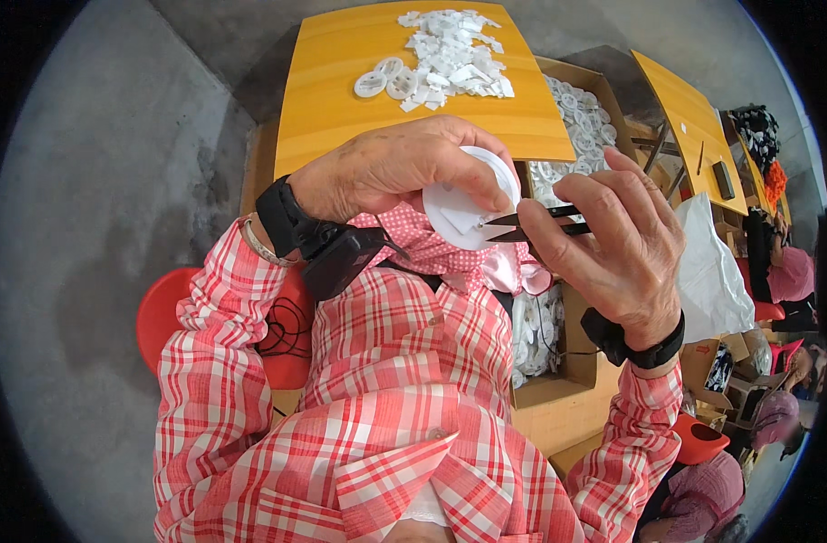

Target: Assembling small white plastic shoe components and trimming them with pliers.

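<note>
In front of my chest, my left hand (431, 172) is closed on a round white plastic disc (449, 226). Its thumb presses a small flat white piece against the disc's face. From the right, my right hand (617, 240) grips a black two-pointed tool (549, 223) between thumb and fingers; whether it is tweezers or thread snips I cannot tell. The tool's silvery tips stand slightly apart at the disc's face, beside the left thumb. Below the disc lies pink dotted cloth (413, 231) on my lap.
Ahead is a yellow table (341, 118) with a heap of white pieces (454, 54) and 3 round discs (386, 78). Right of it stands a cardboard box (612, 95) of white rings. A white bag (712, 271), a red stool (160, 317) and other people (707, 493) are around me.
</note>
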`<state>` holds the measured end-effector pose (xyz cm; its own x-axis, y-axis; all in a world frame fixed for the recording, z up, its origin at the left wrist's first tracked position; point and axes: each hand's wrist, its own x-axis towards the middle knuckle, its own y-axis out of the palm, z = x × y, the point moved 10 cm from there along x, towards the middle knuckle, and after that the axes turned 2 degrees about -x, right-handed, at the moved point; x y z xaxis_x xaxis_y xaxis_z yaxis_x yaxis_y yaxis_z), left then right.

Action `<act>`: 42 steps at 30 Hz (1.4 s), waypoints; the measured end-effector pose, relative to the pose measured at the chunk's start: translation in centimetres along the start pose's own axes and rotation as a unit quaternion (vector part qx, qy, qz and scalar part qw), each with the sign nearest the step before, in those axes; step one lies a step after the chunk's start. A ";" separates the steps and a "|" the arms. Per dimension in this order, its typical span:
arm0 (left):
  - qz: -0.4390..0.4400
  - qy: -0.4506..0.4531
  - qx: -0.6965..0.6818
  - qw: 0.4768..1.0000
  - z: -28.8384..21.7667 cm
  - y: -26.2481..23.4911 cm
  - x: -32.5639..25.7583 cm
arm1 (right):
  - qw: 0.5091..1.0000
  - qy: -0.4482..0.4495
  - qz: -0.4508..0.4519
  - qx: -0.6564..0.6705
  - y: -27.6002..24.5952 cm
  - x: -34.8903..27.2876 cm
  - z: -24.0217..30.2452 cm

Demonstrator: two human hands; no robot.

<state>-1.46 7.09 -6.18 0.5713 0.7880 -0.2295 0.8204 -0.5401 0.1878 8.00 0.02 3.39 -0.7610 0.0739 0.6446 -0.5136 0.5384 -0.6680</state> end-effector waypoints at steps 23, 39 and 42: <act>0.021 -0.013 0.005 1.000 0.7 0.3 0.5 | 1.000 -0.012 0.014 -0.004 0.2 -0.1 0.5; 0.001 -0.008 0.205 0.979 1.9 -1.2 1.1 | 0.994 -0.089 0.060 0.022 1.8 -0.8 2.8; 0.001 0.053 0.258 0.965 1.4 -1.5 0.9 | 0.992 -0.070 0.096 0.049 3.0 -1.6 3.1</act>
<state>-2.18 8.21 -8.02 0.5894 0.7979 -0.1262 0.7379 -0.5953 -0.3180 6.44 -1.05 -0.81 -0.8924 0.0454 0.4489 -0.3852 0.4414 -0.8104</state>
